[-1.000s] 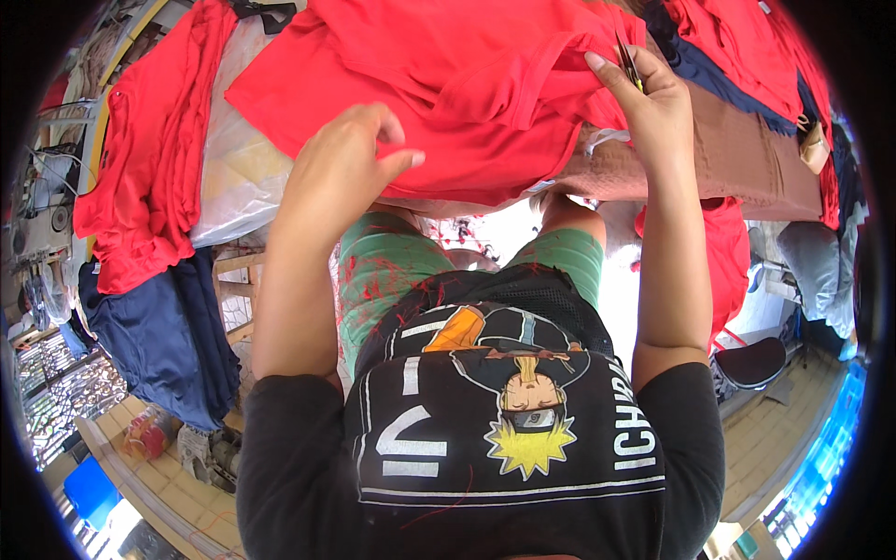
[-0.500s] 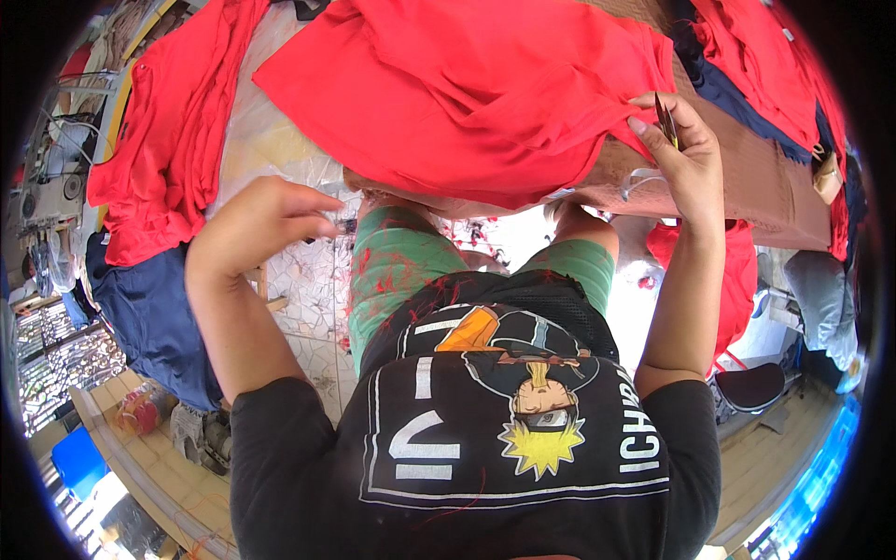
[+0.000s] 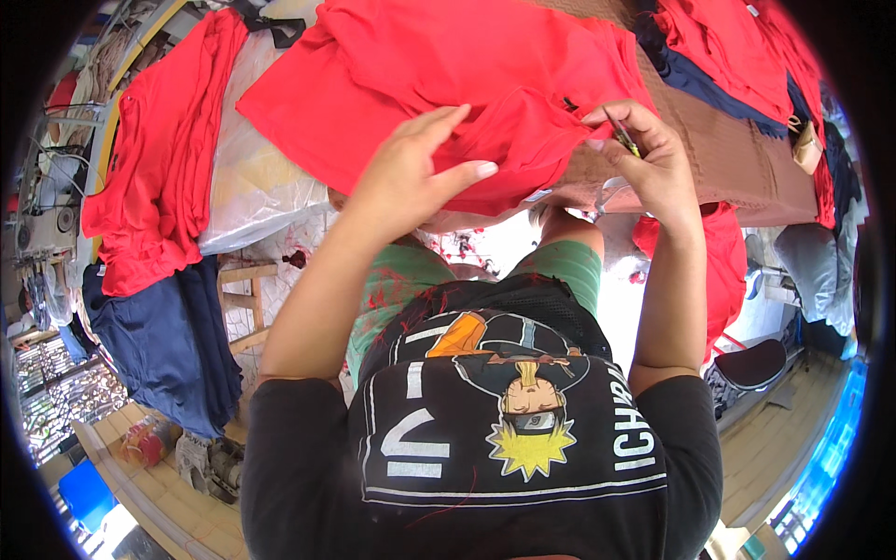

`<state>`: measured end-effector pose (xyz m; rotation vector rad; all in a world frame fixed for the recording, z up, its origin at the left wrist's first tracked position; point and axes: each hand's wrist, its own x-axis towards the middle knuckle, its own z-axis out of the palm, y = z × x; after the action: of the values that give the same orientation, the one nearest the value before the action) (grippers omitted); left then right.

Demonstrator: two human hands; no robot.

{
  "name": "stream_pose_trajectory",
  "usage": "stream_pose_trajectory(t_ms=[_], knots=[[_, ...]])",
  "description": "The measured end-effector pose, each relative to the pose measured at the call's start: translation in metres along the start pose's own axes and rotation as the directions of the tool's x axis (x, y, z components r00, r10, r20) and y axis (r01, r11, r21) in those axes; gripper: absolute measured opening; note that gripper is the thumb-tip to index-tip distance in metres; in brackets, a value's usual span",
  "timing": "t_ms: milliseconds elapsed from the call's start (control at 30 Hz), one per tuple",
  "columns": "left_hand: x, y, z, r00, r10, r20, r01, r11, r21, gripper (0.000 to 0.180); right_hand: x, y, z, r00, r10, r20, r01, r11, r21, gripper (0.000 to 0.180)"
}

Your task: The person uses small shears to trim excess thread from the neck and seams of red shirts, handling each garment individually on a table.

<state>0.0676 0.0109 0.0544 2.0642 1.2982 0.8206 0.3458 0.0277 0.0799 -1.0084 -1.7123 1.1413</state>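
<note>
A large red garment (image 3: 448,56) is spread over the brown-covered table and hangs over its near edge. My right hand (image 3: 653,154) is closed around small thread snips (image 3: 621,133), whose dark blades point up and away. Its thumb and forefinger also meet the right edge of the red cloth. Over the near left part of the garment is my left hand (image 3: 411,177), thumb and fingers apart, with nothing in it. I cannot tell whether its fingertips touch the cloth.
Red garments (image 3: 168,140) lie in a pile at the left, with navy cloth (image 3: 163,336) hanging below. More red garments (image 3: 719,47) lie at the far right of the brown table cover (image 3: 737,173). Red scraps litter the floor. A dark stool seat (image 3: 751,364) stands at the right.
My left hand has moved right and forward, from beside the table to over the red garment. My right hand has shifted slightly left, still with the snips and cloth edge.
</note>
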Motion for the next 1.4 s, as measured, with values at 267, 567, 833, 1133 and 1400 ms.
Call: stream_pose_trajectory(t_ms=[267, 567, 833, 1133, 1400], knots=[[-0.001, 0.018, 0.036, 0.823, 0.451, -0.346, -0.454, 0.888, 0.079, 0.038, 0.004, 0.004, 0.002, 0.971, 0.147, -0.188, -0.129, 0.986, 0.104, 0.023], [0.080, -0.084, -0.016, 0.955, 0.224, -0.195, -0.058, 0.785, 0.617, 0.055, 0.013, -0.027, -0.029, 0.906, -0.235, -0.353, 0.308, 0.937, 0.167, 0.015], [0.096, -0.047, -0.089, 0.797, 0.117, -0.592, -0.044, 0.990, 0.137, 0.019, 0.049, -0.017, -0.108, 0.794, -0.164, -0.585, 0.283, 0.952, 0.118, 0.023], [0.056, 0.103, -0.158, 0.223, -0.379, 0.898, 0.891, 0.454, -0.030, 0.043, 0.049, 0.043, -0.257, 0.920, -0.083, -0.384, -0.251, 0.628, -0.737, 0.037], [-0.033, 0.173, -0.169, -0.314, 0.851, 0.421, -0.744, 0.055, -0.666, 0.041, 0.006, 0.058, -0.096, 0.990, 0.045, -0.131, -0.082, 0.954, -0.290, 0.023]])
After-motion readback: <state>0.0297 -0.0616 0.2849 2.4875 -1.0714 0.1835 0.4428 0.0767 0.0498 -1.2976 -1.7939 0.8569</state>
